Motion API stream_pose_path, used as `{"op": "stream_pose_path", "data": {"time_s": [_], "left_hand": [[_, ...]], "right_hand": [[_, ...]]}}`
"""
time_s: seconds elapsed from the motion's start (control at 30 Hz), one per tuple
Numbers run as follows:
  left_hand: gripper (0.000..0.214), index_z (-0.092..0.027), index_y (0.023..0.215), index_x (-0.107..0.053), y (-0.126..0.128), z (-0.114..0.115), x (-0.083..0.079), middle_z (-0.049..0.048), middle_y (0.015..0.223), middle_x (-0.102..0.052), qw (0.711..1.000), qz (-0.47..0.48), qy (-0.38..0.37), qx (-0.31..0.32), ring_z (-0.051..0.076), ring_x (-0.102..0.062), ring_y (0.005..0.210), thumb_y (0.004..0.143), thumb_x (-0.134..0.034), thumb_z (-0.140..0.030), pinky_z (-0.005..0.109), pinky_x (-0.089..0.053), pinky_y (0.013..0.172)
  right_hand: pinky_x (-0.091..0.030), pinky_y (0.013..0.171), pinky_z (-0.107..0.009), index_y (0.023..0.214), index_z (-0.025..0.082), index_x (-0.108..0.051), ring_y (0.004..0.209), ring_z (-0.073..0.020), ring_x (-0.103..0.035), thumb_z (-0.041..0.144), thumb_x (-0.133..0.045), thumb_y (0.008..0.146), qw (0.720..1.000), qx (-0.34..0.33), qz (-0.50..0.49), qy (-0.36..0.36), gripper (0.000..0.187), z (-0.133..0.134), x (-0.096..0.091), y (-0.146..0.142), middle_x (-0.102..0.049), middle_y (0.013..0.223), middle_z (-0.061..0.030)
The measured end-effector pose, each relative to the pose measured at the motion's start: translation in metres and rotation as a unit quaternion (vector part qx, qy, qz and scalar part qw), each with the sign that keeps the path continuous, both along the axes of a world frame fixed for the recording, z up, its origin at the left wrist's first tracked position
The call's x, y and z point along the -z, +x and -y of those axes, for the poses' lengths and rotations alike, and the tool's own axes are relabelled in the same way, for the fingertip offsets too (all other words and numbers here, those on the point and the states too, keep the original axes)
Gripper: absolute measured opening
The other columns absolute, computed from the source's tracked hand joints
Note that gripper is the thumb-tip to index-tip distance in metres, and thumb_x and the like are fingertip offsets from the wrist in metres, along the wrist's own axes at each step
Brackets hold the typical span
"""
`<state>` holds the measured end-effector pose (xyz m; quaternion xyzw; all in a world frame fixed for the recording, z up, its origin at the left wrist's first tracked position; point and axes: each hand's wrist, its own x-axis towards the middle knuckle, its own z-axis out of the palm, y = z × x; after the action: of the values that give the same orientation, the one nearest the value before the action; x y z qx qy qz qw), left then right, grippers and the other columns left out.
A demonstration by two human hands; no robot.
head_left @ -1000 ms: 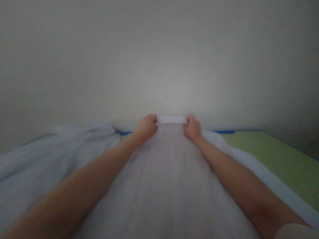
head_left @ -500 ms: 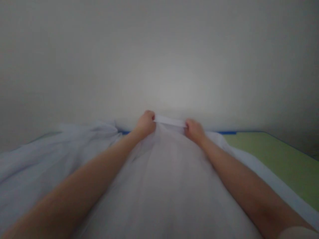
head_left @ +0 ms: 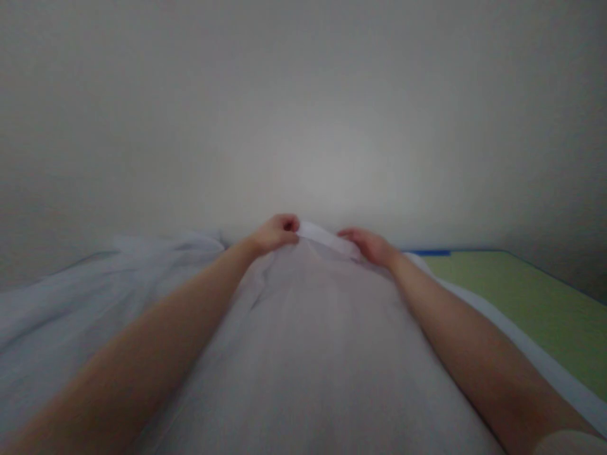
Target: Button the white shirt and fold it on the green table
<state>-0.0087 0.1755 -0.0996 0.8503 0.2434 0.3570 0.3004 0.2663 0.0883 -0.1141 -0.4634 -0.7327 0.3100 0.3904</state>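
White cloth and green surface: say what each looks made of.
The white cloth looks like thin, matte fabric: it drapes in soft folds, and its hem bends where the left hand pinches it. The blur hides the fibre. The green surface looks hard, flat and matte, perhaps a mat or laminated board: no creases show.

The white cloth (head_left: pixel 313 354) is thin and softly creased, spread over the green surface (head_left: pixel 521 297) from near edge to far edge and bunched toward the left. Its far hem (head_left: pixel 322 235), a narrow brighter band, is raised at the far edge and slants down rightward.
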Motion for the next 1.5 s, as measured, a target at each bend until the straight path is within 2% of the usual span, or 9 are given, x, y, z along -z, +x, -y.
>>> {"op": "stream_pose_path", "data": {"time_s": [0.27, 0.37, 0.47, 0.57, 0.77, 1.0, 1.17, 1.3, 1.5], "left_hand": [[0.027, -0.017, 0.089, -0.05, -0.008, 0.009, -0.011, -0.002, 0.073, -0.053, 0.995, 0.014, -0.043, 0.091, 0.007, -0.046, 0.059, 0.064, -0.06, -0.021, 0.018, -0.034, 0.052], [0.033, -0.016, 0.094, -0.054, -0.012, 0.014, -0.013, 0.0014, 0.082, -0.059, 0.991, -0.048, -0.047, 0.113, 0.01, -0.052, 0.067, 0.062, -0.063, -0.02, 0.02, -0.039, 0.057], [0.021, -0.014, 0.078, -0.056, -0.016, 0.016, -0.015, -0.0002, 0.07, -0.056, 0.987, -0.093, -0.057, 0.115, 0.009, -0.052, 0.06, 0.062, -0.067, -0.024, 0.019, -0.038, 0.053], [0.024, -0.015, 0.068, -0.052, -0.016, 0.017, -0.015, -0.0011, 0.067, -0.054, 0.985, -0.041, -0.074, 0.149, 0.008, -0.05, 0.058, 0.058, -0.072, -0.025, 0.018, -0.037, 0.051], [0.034, -0.016, 0.067, -0.046, -0.019, 0.019, -0.022, -0.0048, 0.059, -0.048, 0.978, 0.027, -0.101, 0.181, 0.005, -0.045, 0.05, 0.054, -0.076, -0.024, 0.016, -0.033, 0.045], [0.023, -0.014, 0.073, -0.059, -0.023, 0.026, -0.034, -0.0005, 0.064, -0.056, 0.994, -0.019, -0.003, 0.112, 0.008, -0.049, 0.058, 0.071, -0.062, -0.037, 0.019, -0.038, 0.054], [0.024, -0.015, 0.07, -0.061, -0.022, 0.03, -0.035, -0.0027, 0.058, -0.051, 0.986, -0.137, 0.097, 0.017, 0.009, -0.044, 0.054, 0.069, -0.061, -0.04, 0.02, -0.031, 0.051], [0.026, -0.016, 0.059, -0.055, -0.023, 0.03, -0.036, -0.0039, 0.052, -0.043, 0.976, -0.162, 0.147, -0.007, 0.009, -0.038, 0.052, 0.065, -0.064, -0.04, 0.022, -0.023, 0.049], [0.032, -0.017, 0.07, -0.064, -0.008, 0.043, -0.035, -0.001, 0.057, -0.053, 0.956, -0.22, 0.195, -0.026, 0.011, -0.043, 0.053, 0.064, -0.064, -0.049, 0.023, -0.024, 0.052]], "right_hand": [[-0.041, 0.059, -0.021, 0.081, 0.014, -0.064, 0.068, -0.012, -0.055, 0.019, -0.06, 0.062, 0.978, 0.026, 0.209, 0.016, 0.02, 0.01, -0.01, 0.011, -0.063, 0.077, -0.0015], [-0.04, 0.054, -0.02, 0.078, 0.013, -0.062, 0.059, -0.0098, -0.052, 0.029, -0.068, 0.062, 0.991, 0.029, 0.129, 0.029, 0.024, 0.017, -0.017, 0.008, -0.061, 0.069, -0.0001], [-0.043, 0.059, -0.021, 0.075, 0.014, -0.059, 0.066, -0.0103, -0.055, 0.033, -0.075, 0.055, 0.999, -0.014, -0.019, 0.034, 0.032, 0.022, -0.025, 0.001, -0.063, 0.078, -0.0018], [-0.042, 0.055, -0.019, 0.065, 0.016, -0.051, 0.064, -0.0095, -0.055, 0.034, -0.08, 0.047, 0.989, -0.053, -0.134, 0.025, 0.038, 0.029, -0.031, -0.006, -0.062, 0.077, -0.0007], [-0.026, 0.038, -0.016, 0.056, 0.017, -0.044, 0.04, -0.004, -0.034, 0.039, -0.078, 0.05, 0.985, -0.068, -0.161, 0.016, 0.041, 0.039, -0.037, -0.012, -0.041, 0.047, 0.0075], [-0.034, 0.047, -0.018, 0.073, 0.013, -0.061, 0.051, -0.006, -0.044, 0.041, -0.064, 0.069, 0.997, -0.009, 0.02, 0.073, 0.029, 0.039, -0.046, -0.01, -0.054, 0.059, 0.0024], [-0.035, 0.052, -0.019, 0.077, 0.012, -0.066, 0.055, -0.0074, -0.047, 0.041, -0.063, 0.068, 0.971, 0.018, 0.224, 0.086, 0.03, 0.039, -0.053, -0.003, -0.058, 0.064, -0.0006], [-0.031, 0.048, -0.02, 0.073, 0.013, -0.066, 0.051, -0.0072, -0.043, 0.046, -0.064, 0.067, 0.954, 0.058, 0.276, 0.102, 0.034, 0.039, -0.053, -0.002, -0.056, 0.06, 0.0], [-0.031, 0.051, -0.02, 0.082, 0.016, -0.069, 0.056, -0.009, -0.047, 0.052, -0.051, 0.077, 0.941, 0.037, 0.324, 0.089, 0.041, 0.041, -0.05, -0.021, -0.059, 0.065, -0.0008]]}}
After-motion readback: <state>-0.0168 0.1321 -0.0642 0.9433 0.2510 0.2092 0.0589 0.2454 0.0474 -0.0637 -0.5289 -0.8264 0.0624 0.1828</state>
